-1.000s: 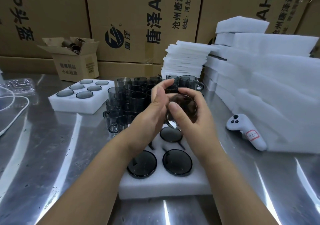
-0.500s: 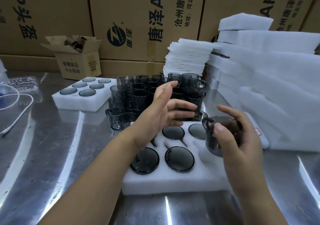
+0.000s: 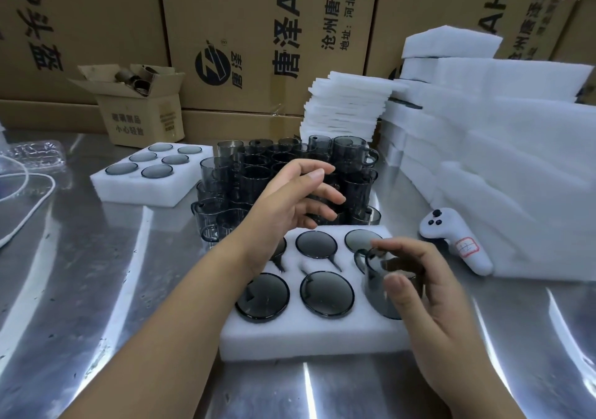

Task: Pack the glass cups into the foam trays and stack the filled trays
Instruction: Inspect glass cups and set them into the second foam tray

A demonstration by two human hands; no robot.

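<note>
A white foam tray (image 3: 309,338) lies in front of me with smoky glass cups sunk into several of its holes. My right hand (image 3: 419,293) grips a grey glass cup (image 3: 375,278) by its rim, upside down, over the tray's front right hole. My left hand (image 3: 290,193) hovers with fingers apart, holding nothing, above the tray's back edge and just before a cluster of loose glass cups (image 3: 245,173). A second foam tray (image 3: 151,176), filled with cups, sits at the back left.
Stacks of white foam sheets (image 3: 345,109) and foam blocks (image 3: 503,147) stand at the right. A white handheld controller (image 3: 458,241) lies by them. A small open carton (image 3: 142,109) and big cartons line the back. A white cable (image 3: 29,199) lies left on the steel table.
My right hand carried the cup from beside the tray down over its front right hole. My left hand let go of that cup a second ago and lifted toward the loose cups.
</note>
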